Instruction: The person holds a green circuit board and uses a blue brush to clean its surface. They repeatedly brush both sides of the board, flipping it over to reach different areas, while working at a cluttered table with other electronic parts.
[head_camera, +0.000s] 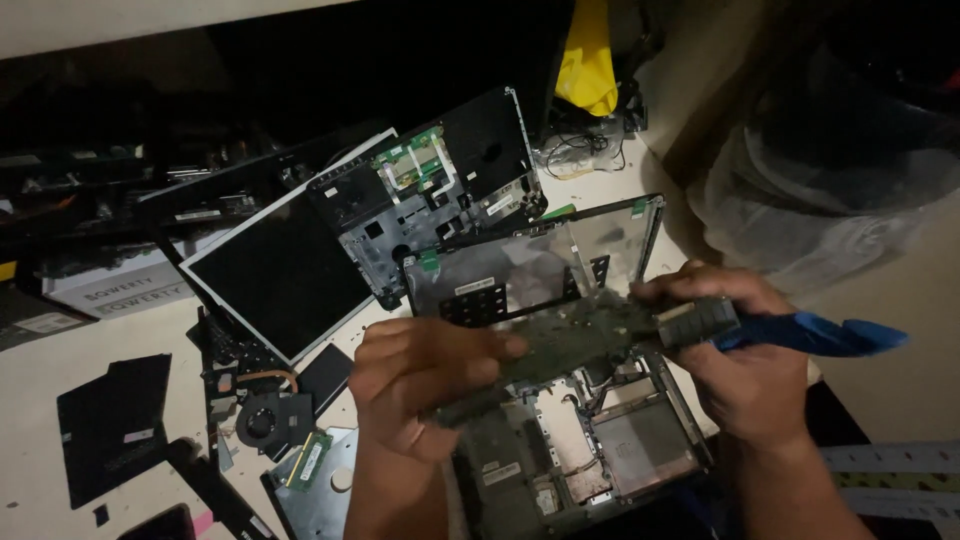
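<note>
My left hand grips the left end of a dusty green circuit board, held tilted above an opened laptop base. My right hand holds a brush with a blue handle; its dark bristle head rests against the right end of the board. A grey metal keyboard tray lies just behind the board.
A detached laptop screen panel lies at the left, with a black plastic cover carrying small green boards beside it. A cooling fan, a memory stick and black covers lie on the pale table. A yellow bag hangs at the back.
</note>
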